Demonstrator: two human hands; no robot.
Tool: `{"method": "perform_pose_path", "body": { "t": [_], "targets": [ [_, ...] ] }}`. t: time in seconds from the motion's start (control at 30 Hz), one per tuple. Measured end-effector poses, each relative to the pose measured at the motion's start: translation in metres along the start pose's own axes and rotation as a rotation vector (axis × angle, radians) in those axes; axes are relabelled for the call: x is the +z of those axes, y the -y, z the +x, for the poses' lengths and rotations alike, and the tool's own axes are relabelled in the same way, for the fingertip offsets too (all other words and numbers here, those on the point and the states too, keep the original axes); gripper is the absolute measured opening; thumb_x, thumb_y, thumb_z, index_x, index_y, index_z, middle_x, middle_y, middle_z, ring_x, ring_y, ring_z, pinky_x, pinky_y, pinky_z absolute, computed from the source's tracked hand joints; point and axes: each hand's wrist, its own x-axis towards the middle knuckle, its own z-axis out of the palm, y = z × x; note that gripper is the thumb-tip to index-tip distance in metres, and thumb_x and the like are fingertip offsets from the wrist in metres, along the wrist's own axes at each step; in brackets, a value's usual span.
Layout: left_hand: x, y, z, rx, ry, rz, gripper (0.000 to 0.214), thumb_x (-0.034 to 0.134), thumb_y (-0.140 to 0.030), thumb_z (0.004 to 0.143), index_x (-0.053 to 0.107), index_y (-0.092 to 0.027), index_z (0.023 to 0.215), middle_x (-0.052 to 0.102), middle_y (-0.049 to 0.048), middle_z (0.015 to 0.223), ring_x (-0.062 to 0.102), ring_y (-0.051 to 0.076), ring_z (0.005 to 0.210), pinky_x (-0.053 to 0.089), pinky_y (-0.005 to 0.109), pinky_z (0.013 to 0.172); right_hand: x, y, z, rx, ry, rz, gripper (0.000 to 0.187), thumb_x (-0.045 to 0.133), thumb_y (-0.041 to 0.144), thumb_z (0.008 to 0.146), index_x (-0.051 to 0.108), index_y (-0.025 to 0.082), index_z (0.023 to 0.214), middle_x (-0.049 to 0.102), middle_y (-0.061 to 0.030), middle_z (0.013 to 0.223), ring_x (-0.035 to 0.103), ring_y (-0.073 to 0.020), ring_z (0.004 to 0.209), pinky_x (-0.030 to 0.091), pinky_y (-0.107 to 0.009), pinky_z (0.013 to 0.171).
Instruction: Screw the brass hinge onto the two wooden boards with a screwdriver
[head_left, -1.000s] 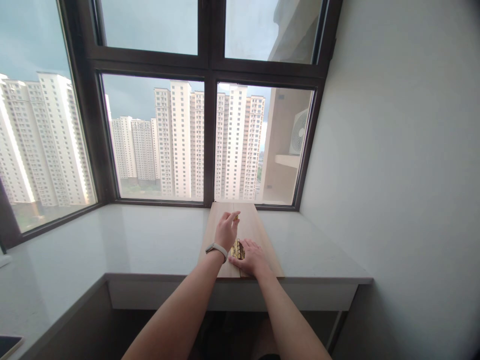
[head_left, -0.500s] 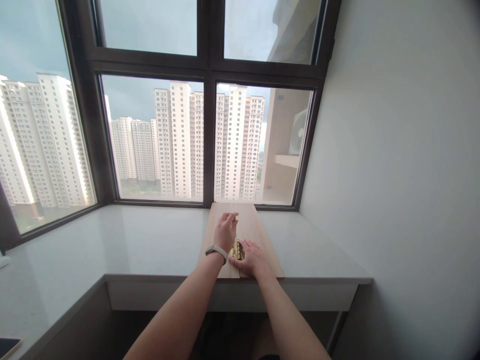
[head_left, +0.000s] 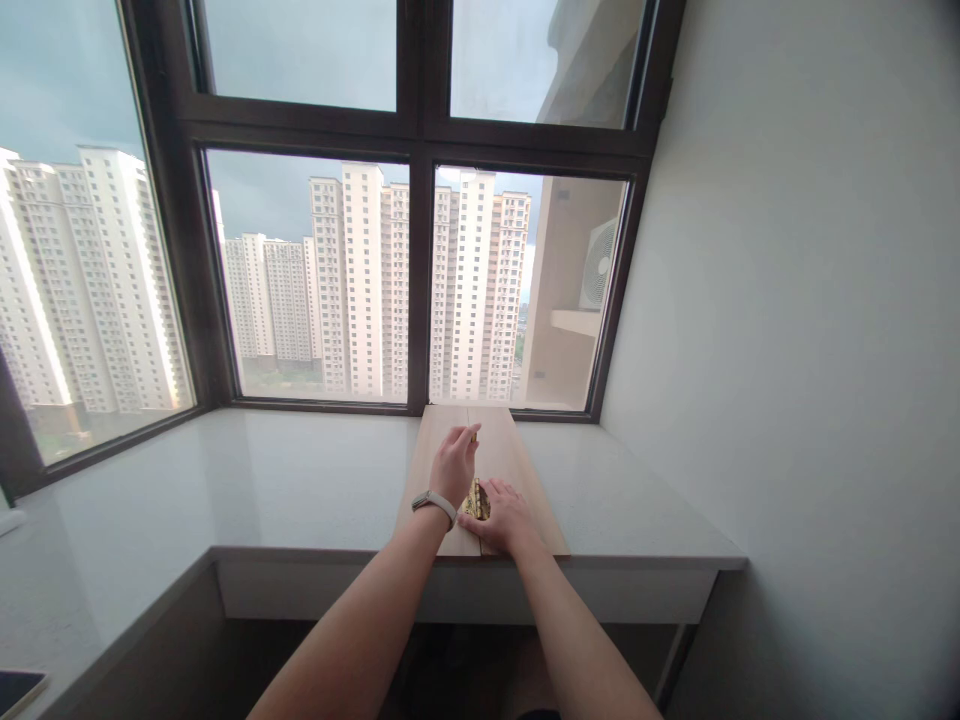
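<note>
A gold-coloured hinge (head_left: pixel 477 500), its knuckled barrel raised, lies over the seam between two pale wooden boards (head_left: pixel 499 440). My right hand (head_left: pixel 506 515) rests around it, thumb at its near side and fingers laid on the right board, holding it in place. Just beyond the hinge, my left hand (head_left: pixel 454 465) is raised over the boards. Its thumb and fingertips are pinched on a small gold-coloured piece (head_left: pixel 474 437), too small and covered to name. A light-banded watch (head_left: pixel 435 503) is on my left wrist. My left hand and wrist cover part of the left board.
The boards lie on a white counter (head_left: pixel 315 480) that turns toward me at the left. A dark-framed window (head_left: pixel 418 290) rises behind it, and a white wall (head_left: pixel 787 300) stands at the right. A dark flat object (head_left: pixel 19 690) sits at the lower left.
The fingers of my left hand have shifted slightly, and more of the small gold-coloured piece shows. My right hand and the hinge look the same.
</note>
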Motion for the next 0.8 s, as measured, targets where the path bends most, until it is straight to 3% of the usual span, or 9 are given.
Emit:
{"method": "perform_pose_path", "body": {
  "t": [0.13, 0.37, 0.53, 0.63, 0.7, 0.8],
  "targets": [
    [0.0004, -0.0025, -0.0018, -0.002, -0.008, 0.050, 0.032, 0.051, -0.024, 0.100, 0.059, -0.027, 0.131, 0.064, 0.0078, 0.110, 0.065, 0.021, 0.102, 0.056, 0.039, 0.091, 0.0002, 0.0001, 0.0005, -0.001, 0.004, 0.000, 0.091, 0.054, 0.083, 0.075, 0.050, 0.025, 0.146, 0.051, -0.0125, 0.147, 0.043, -0.0329, 0.135, 0.028, -0.043, 0.113],
    [0.0087, 0.0001, -0.0013, 0.025, -0.038, -0.001, 0.039, 0.041, -0.025, 0.104, 0.050, -0.023, 0.142, 0.054, 0.0119, 0.143, 0.052, 0.025, 0.133, 0.049, 0.045, 0.110, 0.0023, -0.0008, 0.0004, 0.001, -0.007, 0.001, 0.090, 0.056, 0.082, 0.074, 0.051, 0.025, 0.143, 0.050, -0.0129, 0.147, 0.042, -0.0334, 0.136, 0.028, -0.043, 0.113],
    [0.0065, 0.0008, -0.0020, 0.008, 0.001, -0.011, 0.039, 0.040, -0.024, 0.105, 0.049, -0.026, 0.143, 0.063, 0.0104, 0.128, 0.063, 0.022, 0.114, 0.055, 0.039, 0.097, 0.0033, -0.0009, 0.0004, 0.002, -0.010, 0.007, 0.090, 0.055, 0.082, 0.074, 0.050, 0.025, 0.145, 0.050, -0.0128, 0.148, 0.042, -0.0332, 0.135, 0.027, -0.044, 0.112],
    [0.0031, -0.0007, -0.0027, 0.015, 0.009, 0.040, 0.033, 0.043, -0.024, 0.104, 0.058, -0.028, 0.133, 0.065, 0.0080, 0.115, 0.065, 0.020, 0.102, 0.057, 0.035, 0.088, 0.0021, -0.0002, 0.0003, 0.002, -0.010, 0.011, 0.090, 0.056, 0.081, 0.074, 0.050, 0.025, 0.144, 0.052, -0.0132, 0.146, 0.043, -0.0333, 0.134, 0.028, -0.044, 0.111],
    [0.0024, -0.0015, -0.0028, 0.024, 0.017, 0.077, 0.031, 0.046, -0.025, 0.103, 0.062, -0.029, 0.129, 0.064, 0.0073, 0.110, 0.065, 0.020, 0.100, 0.056, 0.035, 0.087, 0.0011, 0.0002, -0.0002, -0.005, -0.015, 0.014, 0.089, 0.056, 0.082, 0.074, 0.051, 0.025, 0.144, 0.053, -0.0132, 0.144, 0.044, -0.0332, 0.133, 0.028, -0.043, 0.111],
    [0.0040, -0.0014, -0.0032, 0.046, 0.035, 0.090, 0.038, 0.045, -0.023, 0.102, 0.056, -0.030, 0.138, 0.062, 0.0084, 0.117, 0.062, 0.022, 0.110, 0.055, 0.039, 0.094, -0.0002, 0.0007, -0.0010, -0.018, -0.024, 0.019, 0.088, 0.055, 0.082, 0.075, 0.053, 0.025, 0.141, 0.054, -0.0129, 0.142, 0.045, -0.0327, 0.132, 0.029, -0.043, 0.111]
  ]
}}
